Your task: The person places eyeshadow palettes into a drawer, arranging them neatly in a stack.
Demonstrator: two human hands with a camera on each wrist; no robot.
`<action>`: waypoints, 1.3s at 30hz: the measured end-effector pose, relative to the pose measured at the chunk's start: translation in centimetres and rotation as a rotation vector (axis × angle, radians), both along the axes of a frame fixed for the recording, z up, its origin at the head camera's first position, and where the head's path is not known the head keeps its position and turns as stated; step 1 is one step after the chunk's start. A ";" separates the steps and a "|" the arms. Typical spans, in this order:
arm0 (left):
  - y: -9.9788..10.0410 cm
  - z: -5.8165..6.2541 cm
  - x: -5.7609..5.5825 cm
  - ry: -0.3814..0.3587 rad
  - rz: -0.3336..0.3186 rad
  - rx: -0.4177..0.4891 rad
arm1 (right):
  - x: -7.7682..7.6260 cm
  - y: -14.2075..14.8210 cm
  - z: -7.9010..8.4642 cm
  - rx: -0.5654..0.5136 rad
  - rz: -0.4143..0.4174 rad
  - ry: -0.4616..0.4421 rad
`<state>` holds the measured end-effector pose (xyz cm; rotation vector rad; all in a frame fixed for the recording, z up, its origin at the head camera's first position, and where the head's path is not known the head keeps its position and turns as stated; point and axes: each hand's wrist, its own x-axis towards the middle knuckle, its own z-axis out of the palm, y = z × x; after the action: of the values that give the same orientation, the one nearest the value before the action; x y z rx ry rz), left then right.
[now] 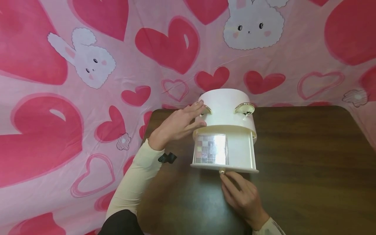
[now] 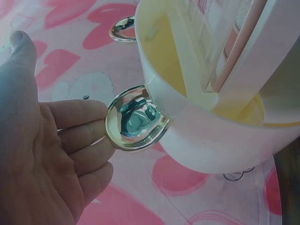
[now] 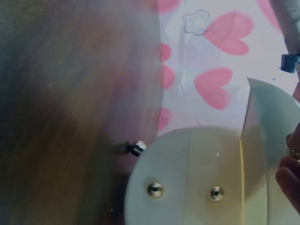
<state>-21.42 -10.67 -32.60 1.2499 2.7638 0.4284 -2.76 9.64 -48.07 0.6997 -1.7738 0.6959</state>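
A white rounded makeup organizer [image 1: 224, 104] with shiny gold ear-shaped pieces stands on the table. Its top drawer [image 1: 241, 151] is pulled out toward me. Inside the drawer's left half lies an eyeshadow palette [image 1: 210, 149] under a clear lid. My left hand [image 1: 179, 125] is at the organizer's left side, fingers extended. In the left wrist view its fingertips touch the rim of a gold ear [image 2: 136, 119]. With thumb and fingers, my right hand [image 1: 243, 195] pinches the small gold knob [image 1: 222, 171] of the drawer front. Only its fingertips [image 3: 288, 180] appear in the right wrist view.
Lower drawer fronts with gold knobs [image 3: 216, 193] show in the right wrist view. A small black object [image 1: 167, 158] appears beside my left wrist. The brown wooden table [image 1: 311, 163] extends to the right. Behind it hangs a pink heart-and-bunny cloth [image 1: 141, 58].
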 end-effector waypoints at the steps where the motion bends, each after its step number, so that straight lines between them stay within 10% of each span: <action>1: 0.0 0.0 0.0 0.002 0.000 -0.001 | -0.1 -0.1 0.1 -0.004 0.000 0.005; 27: 0.1 0.1 -0.3 -0.001 -0.003 -0.011 | -1.7 -0.6 1.5 -0.077 -0.048 0.048; 39: 0.0 0.2 -0.2 0.023 -0.009 -0.002 | -4.5 -0.2 1.4 -0.048 -0.072 -0.078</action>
<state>-21.61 -10.63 -32.41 1.2741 2.7758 0.4137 -7.26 9.42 -46.67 0.5802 -1.8384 0.7229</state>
